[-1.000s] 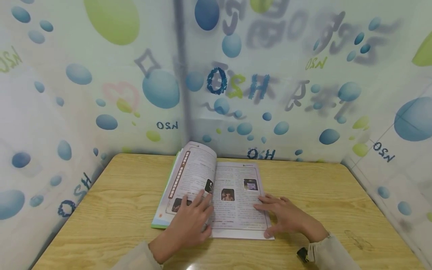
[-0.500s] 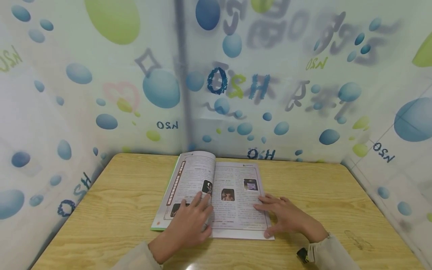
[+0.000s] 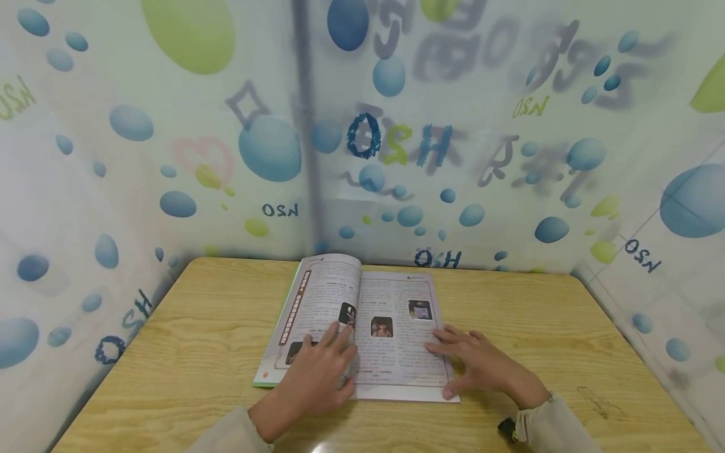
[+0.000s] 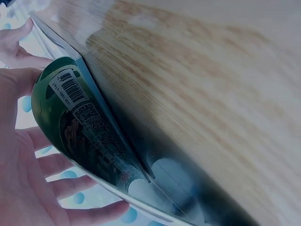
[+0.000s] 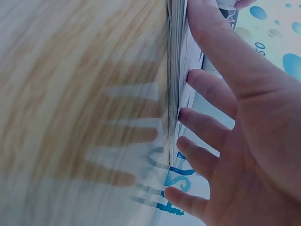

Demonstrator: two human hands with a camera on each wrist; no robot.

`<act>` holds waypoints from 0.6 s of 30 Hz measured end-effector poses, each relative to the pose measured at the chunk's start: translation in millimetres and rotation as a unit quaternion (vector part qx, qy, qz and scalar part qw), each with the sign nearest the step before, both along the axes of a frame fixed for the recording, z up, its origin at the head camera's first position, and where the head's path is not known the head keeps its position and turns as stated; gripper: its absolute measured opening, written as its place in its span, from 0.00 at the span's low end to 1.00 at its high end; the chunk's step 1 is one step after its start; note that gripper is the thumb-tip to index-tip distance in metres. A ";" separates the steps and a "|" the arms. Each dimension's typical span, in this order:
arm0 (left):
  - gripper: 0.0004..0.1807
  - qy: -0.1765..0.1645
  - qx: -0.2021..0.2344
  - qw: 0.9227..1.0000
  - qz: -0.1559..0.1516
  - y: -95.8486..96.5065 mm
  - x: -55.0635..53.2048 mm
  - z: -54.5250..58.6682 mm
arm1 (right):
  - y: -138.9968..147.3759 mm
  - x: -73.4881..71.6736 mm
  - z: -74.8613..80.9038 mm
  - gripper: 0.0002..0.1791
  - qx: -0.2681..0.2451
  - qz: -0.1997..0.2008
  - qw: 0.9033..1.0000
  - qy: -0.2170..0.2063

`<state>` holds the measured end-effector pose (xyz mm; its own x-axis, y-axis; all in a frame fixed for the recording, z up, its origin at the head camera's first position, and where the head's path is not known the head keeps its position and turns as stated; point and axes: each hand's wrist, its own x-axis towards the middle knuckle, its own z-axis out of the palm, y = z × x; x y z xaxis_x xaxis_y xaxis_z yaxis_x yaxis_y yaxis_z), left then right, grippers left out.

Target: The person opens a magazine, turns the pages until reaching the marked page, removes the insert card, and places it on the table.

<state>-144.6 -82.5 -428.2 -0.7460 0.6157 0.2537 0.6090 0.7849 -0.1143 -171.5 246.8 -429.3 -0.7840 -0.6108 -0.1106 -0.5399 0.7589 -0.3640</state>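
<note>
An open magazine (image 3: 376, 371) lies on the wooden table, with printed columns and small photos on both pages. My left hand (image 3: 320, 368) rests on the lower part of the left page, fingers spread toward the fold. Seen from the left wrist, the magazine's green back cover (image 4: 54, 106) with a barcode bows up off the table, and my fingers lie along its page side. My right hand (image 3: 481, 362) touches the right page's outer edge, its thumb at the lower corner. From the right wrist, the fingertips (image 5: 186, 115) meet the page just above the stacked page edges.
The wooden table (image 3: 538, 327) reaches back to a curtain (image 3: 481, 189) printed with blue and green drops and letters, which also encloses both sides. A small black object (image 3: 507, 430) sits at the right sleeve's cuff (image 3: 535, 415).
The left page and the cover under it have come down, their top edge dropping lower and lying flatter. Both hands have stayed nearly in place.
</note>
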 end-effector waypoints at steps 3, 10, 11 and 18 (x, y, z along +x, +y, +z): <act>0.24 0.001 0.001 1.000 -0.002 0.1 0.0 0.6 | -0.4 -0.5 -1.4 0.47 -0.001 0.003 1.000 0.012; 0.27 -0.002 -0.003 1.000 0.007 2.0 0.2 -0.6 | -1.3 -3.0 -0.6 0.46 -0.001 0.010 1.000 0.020; 0.29 -0.002 -0.006 1.000 0.009 2.6 0.2 -1.1 | -1.5 -3.5 -0.2 0.46 0.000 0.009 1.000 0.019; 0.46 0.014 -0.012 1.000 0.015 7.7 1.5 -1.5 | -3.6 -5.2 2.3 0.44 0.000 0.008 1.000 0.020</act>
<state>-143.1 -74.8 -429.7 -0.7563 0.5999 0.2610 0.5821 0.7992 -0.1501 -176.8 243.1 -427.0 -0.7785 -0.6227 -0.0792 -0.5652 0.7503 -0.3429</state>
